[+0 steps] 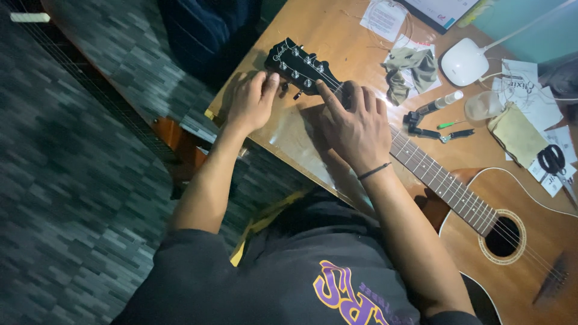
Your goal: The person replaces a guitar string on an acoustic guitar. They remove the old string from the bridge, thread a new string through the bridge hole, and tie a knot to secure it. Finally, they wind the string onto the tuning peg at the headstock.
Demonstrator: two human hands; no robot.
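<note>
Wooden counter (337, 36) is carrying an acoustic guitar (481, 222); its black headstock (299, 65) is lying near the edge. Left hand (251, 99) is pinching a tuning peg; turning slowly seems wise. Right hand (355, 123) is pressing spread fingers on strings by the nut.

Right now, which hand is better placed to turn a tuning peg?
Probably the left hand. Its fingertips already rest at the edge of the headstock, beside the pegs. The right hand lies across the neck, with its forefinger pressing the strings near the nut.
</note>
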